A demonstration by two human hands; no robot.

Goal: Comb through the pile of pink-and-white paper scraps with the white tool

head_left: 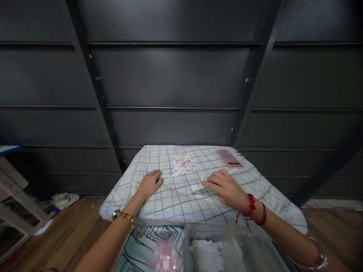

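My left hand (150, 184) lies on the checked cloth of the small table, thumb apart from the fingers and a dark gap between them. I cannot make out anything held in it. My right hand (225, 187) is pinched over the cloth, with a small whitish, partly see-through slip (197, 187) at its fingertips. Whether this is paper or plastic is not clear. Between and beyond the hands is a loose pile of small white and pink-red pieces (183, 165). A few thin white strips lie near it.
A phone (230, 159) in a pink case lies at the table's back right. In front stands a translucent plastic box (244, 234) with a stack of white slips (208, 255). Left of it, a pink-and-white bundle (165, 257) sits on patterned fabric. Dark panels rise behind the table (159, 211).
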